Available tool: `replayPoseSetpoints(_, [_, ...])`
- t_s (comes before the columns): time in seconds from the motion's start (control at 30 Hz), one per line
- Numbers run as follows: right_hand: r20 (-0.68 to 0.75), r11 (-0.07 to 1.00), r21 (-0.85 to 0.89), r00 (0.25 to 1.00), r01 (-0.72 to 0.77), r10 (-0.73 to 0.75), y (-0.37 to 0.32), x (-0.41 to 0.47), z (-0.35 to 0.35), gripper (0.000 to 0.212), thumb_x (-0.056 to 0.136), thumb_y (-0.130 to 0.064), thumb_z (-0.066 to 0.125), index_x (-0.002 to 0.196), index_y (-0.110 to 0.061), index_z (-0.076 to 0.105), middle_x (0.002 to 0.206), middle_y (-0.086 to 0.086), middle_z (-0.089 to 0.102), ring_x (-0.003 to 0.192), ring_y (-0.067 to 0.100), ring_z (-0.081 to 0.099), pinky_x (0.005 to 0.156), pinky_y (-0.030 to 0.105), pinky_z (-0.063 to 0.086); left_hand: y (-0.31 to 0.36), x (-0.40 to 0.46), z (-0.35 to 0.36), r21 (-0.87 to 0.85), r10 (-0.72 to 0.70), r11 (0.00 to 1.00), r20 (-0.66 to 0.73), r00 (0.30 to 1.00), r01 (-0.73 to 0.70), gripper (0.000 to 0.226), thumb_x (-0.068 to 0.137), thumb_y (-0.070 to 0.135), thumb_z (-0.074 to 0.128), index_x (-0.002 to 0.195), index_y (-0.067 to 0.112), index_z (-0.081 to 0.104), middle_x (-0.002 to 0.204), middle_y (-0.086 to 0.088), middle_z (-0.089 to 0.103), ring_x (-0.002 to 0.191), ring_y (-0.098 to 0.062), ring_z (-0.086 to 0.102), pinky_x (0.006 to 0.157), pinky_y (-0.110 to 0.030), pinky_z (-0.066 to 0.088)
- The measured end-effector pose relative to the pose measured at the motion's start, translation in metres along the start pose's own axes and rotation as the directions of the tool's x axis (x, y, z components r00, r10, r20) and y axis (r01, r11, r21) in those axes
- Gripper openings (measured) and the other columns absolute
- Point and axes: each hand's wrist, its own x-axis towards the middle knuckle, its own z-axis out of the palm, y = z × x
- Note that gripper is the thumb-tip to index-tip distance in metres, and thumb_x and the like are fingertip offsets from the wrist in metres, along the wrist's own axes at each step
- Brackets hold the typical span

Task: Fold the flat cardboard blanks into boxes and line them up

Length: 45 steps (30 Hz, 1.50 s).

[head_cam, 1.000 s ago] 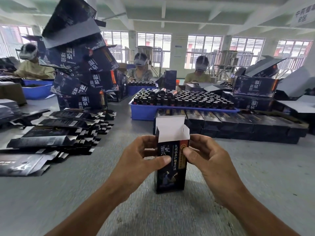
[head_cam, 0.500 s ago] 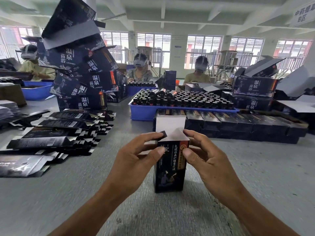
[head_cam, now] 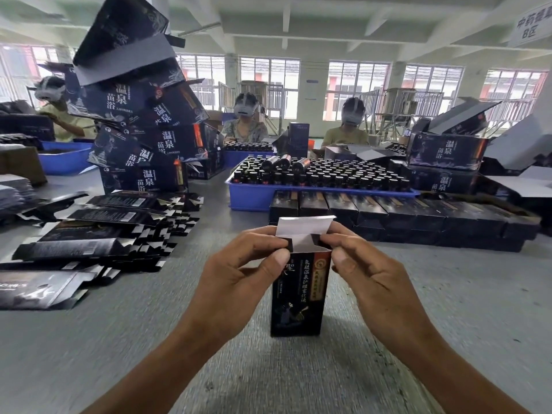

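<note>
Two bare hands are working one small dark box (head_cam: 298, 294), which is standing upright on the grey table (head_cam: 448, 309). Left hand (head_cam: 239, 273) is gripping the box's top left corner, thumb pressing the front face, fingers curling over a side flap. Right hand (head_cam: 370, 276) is pinching the top right corner the same way, thumb on the front edge, fingers folding the other side flap inward. White top flap (head_cam: 304, 227) is standing up open behind the fingertips.

Relative to the box: a row of finished dark boxes (head_cam: 388, 213) is lying just behind it; a blue tray of bottles (head_cam: 260, 197) is sitting behind that row. Flat blanks (head_cam: 98, 234) are fanning out in a heap to its left, and larger dark cartons (head_cam: 143, 130) are leaning in a stack beyond them. Three seated workers are facing in from the far side.
</note>
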Motion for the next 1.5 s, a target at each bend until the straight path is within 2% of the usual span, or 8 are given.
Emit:
replayPoseSetpoints(0.17, [-0.033, 1.000, 0.003, 0.999, 0.003, -0.003, 0.0007, -0.0010, -0.0009, 0.027, 0.098, -0.017, 0.059, 0.106, -0.039, 0.070, 0.119, -0.037, 0.063, 0.114, -0.016, 0.056, 0.084, 0.000, 0.044, -0.0004, -0.0001, -0.0005, 0.009, 0.006, 1.000, -0.002, 1.000, -0.006, 0.017, 0.084, 0.034, 0.067, 0.099, 0.039, 0.074, 0.118, 0.021, 0.067, 0.118, -0.006, 0.063, 0.082, -0.019, 0.056])
replayPoseSetpoints(0.3, [-0.054, 1.000, 0.016, 0.999, -0.003, 0.004, 0.0012, -0.0005, -0.0012, 0.033, 0.097, -0.018, 0.060, 0.119, -0.044, 0.060, 0.118, -0.035, 0.064, 0.114, -0.012, 0.058, 0.083, 0.002, 0.046, -0.0001, 0.0003, -0.0001, 0.024, 0.009, 1.000, -0.009, 1.000, -0.009, 0.017, 0.085, 0.031, 0.067, 0.099, 0.039, 0.074, 0.118, 0.024, 0.066, 0.116, -0.004, 0.064, 0.079, -0.017, 0.055])
replayPoseSetpoints(0.5, [-0.043, 1.000, 0.004, 0.999, 0.020, -0.020, -0.0034, -0.0026, -0.0003, 0.036, 0.088, -0.047, 0.057, 0.123, -0.048, 0.064, 0.118, -0.028, 0.067, 0.113, -0.007, 0.061, 0.089, 0.006, 0.048, -0.0009, -0.0006, 0.0001, 0.014, -0.011, 1.000, -0.016, 1.000, 0.011, 0.017, 0.086, 0.030, 0.067, 0.101, 0.030, 0.075, 0.119, 0.016, 0.068, 0.113, -0.009, 0.067, 0.081, -0.023, 0.058])
replayPoseSetpoints(0.73, [-0.107, 1.000, 0.004, 0.994, 0.023, -0.023, -0.0034, -0.0029, 0.0032, 0.031, 0.088, -0.039, 0.060, 0.118, -0.035, 0.069, 0.106, -0.023, 0.072, 0.103, -0.005, 0.067, 0.083, 0.007, 0.050, 0.0034, -0.0021, 0.0046, -0.007, -0.050, 0.999, -0.041, 0.998, 0.050, 0.031, 0.092, 0.043, 0.065, 0.115, 0.023, 0.071, 0.121, 0.008, 0.071, 0.111, -0.012, 0.069, 0.086, -0.033, 0.059])
replayPoseSetpoints(0.87, [-0.112, 0.999, 0.035, 0.993, 0.028, -0.024, -0.0018, -0.0025, 0.0034, 0.023, 0.093, -0.024, 0.063, 0.113, -0.033, 0.071, 0.112, -0.023, 0.071, 0.106, -0.004, 0.066, 0.084, 0.009, 0.051, 0.0047, -0.0032, 0.0075, -0.023, -0.061, 0.998, -0.094, 0.994, 0.059, 0.031, 0.083, 0.043, 0.066, 0.108, 0.024, 0.068, 0.120, 0.011, 0.071, 0.107, -0.012, 0.070, 0.086, -0.038, 0.061])
replayPoseSetpoints(1.0, [-0.101, 0.999, 0.030, 0.994, 0.033, -0.030, -0.0016, -0.0031, 0.0031, 0.021, 0.092, -0.025, 0.062, 0.109, -0.033, 0.072, 0.118, -0.025, 0.069, 0.111, -0.004, 0.064, 0.089, 0.011, 0.051, 0.0071, -0.0040, 0.0066, 0.006, -0.038, 0.999, -0.080, 0.996, 0.038, 0.038, 0.086, 0.042, 0.064, 0.123, 0.037, 0.060, 0.121, 0.017, 0.068, 0.109, -0.007, 0.068, 0.082, -0.024, 0.059])
replayPoseSetpoints(1.1, [-0.100, 0.999, -0.009, 0.994, 0.047, -0.048, -0.0011, -0.0028, 0.0029, 0.021, 0.092, -0.027, 0.062, 0.110, -0.033, 0.072, 0.119, -0.026, 0.069, 0.111, -0.004, 0.064, 0.088, 0.011, 0.051, 0.0073, -0.0050, 0.0078, 0.095, 0.041, 0.995, -0.084, 0.996, -0.033, 0.032, 0.091, 0.035, 0.060, 0.121, 0.031, 0.070, 0.121, 0.017, 0.068, 0.114, -0.008, 0.065, 0.079, -0.014, 0.054])
replayPoseSetpoints(1.5, [-0.103, 0.973, -0.175, 0.981, 0.148, -0.167, 0.0039, -0.0028, 0.0051, 0.021, 0.093, -0.036, 0.057, 0.109, -0.039, 0.070, 0.124, -0.031, 0.064, 0.116, -0.006, 0.060, 0.086, 0.010, 0.051, 0.0016, -0.0044, 0.0057, 0.172, 0.180, 0.972, -0.094, 0.979, -0.162, 0.021, 0.091, 0.020, 0.063, 0.107, 0.016, 0.077, 0.119, 0.011, 0.069, 0.114, -0.004, 0.064, 0.073, -0.013, 0.055])
